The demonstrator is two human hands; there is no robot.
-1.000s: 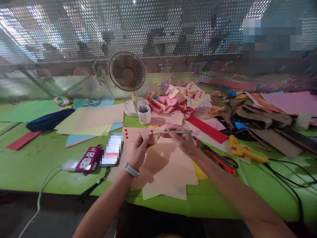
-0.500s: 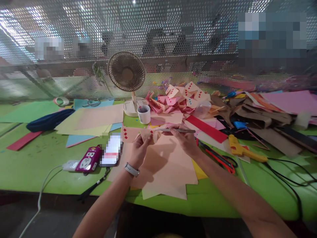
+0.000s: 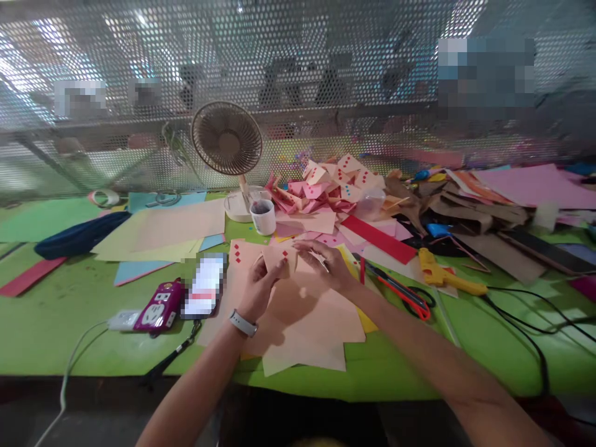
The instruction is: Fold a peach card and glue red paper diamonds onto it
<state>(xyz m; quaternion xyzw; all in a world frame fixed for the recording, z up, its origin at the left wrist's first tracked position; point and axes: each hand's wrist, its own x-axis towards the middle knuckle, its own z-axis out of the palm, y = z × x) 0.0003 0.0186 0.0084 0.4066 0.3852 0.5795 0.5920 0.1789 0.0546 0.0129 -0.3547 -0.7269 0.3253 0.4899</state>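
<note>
Between its thumb and fingers, my left hand (image 3: 264, 282) pinches a small folded peach paper piece (image 3: 280, 257) marked with a red diamond. My right hand (image 3: 326, 264) is just right of that piece, with its fingers curled around a thin tool (image 3: 322, 263), mostly hidden. Under both hands lie large peach paper sheets (image 3: 307, 323). A peach strip (image 3: 239, 251) with red diamonds is to the left of my left hand. A white cup (image 3: 263, 217) with dark contents stands behind the hands.
A fan (image 3: 227, 139) stands behind the cup, beside a heap of folded paper pieces (image 3: 321, 186). To the left are a phone (image 3: 205, 285) and a purple power strip (image 3: 161, 307). A cutter (image 3: 400, 288) and yellow glue gun (image 3: 449, 276) lie right.
The thin tool, which lay across the folded piece, has turned back into my right hand's fingers and is mostly hidden. The whole view has shifted slightly.
</note>
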